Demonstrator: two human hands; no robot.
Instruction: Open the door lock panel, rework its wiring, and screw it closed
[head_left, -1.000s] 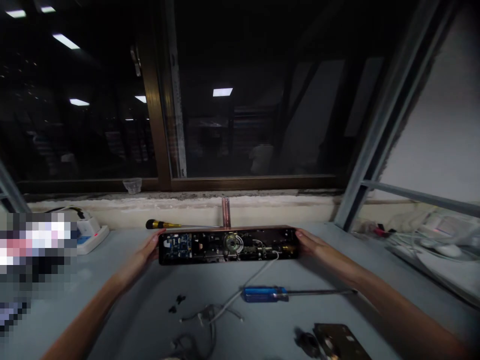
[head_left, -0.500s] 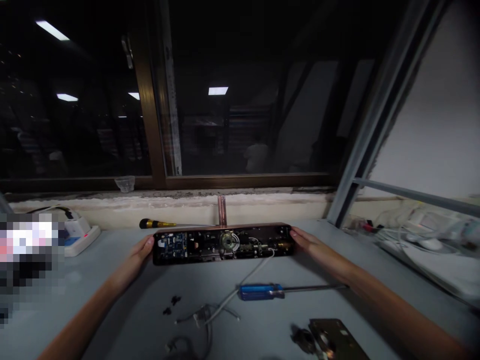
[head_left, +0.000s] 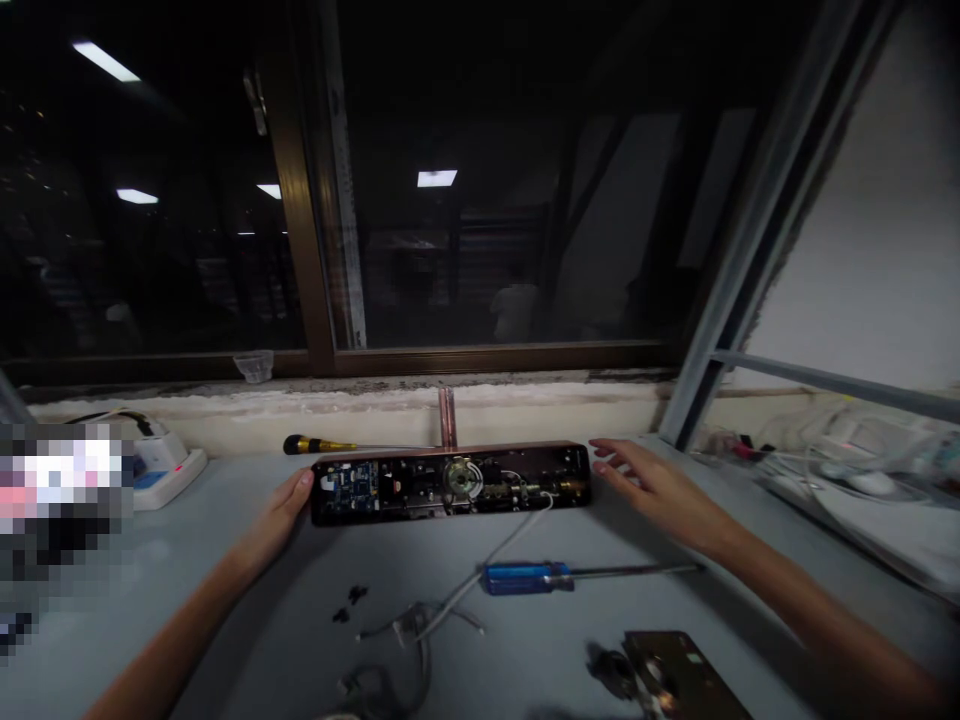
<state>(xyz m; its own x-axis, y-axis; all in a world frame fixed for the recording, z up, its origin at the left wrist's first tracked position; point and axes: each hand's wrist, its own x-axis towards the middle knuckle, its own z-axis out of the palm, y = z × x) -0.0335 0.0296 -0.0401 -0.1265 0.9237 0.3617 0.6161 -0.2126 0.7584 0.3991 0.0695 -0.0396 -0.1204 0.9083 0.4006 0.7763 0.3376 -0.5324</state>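
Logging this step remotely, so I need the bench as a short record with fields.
Left hand: at the left end of the open black housing
Right hand: fingers spread, off the housing's right end
Housing contents: blue circuit board at left
Cable: pale, from housing toward viewer
Screwdrivers: blue-handled screwdriver nearer, yellow-and-black screwdriver behind
Near right: dark plate

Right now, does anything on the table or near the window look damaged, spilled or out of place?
The ledge under the window looks odd: its plaster is ragged, perhaps chipped or unfinished. Small black pieces lie loose on the table, apart from the open device. I see no spill.
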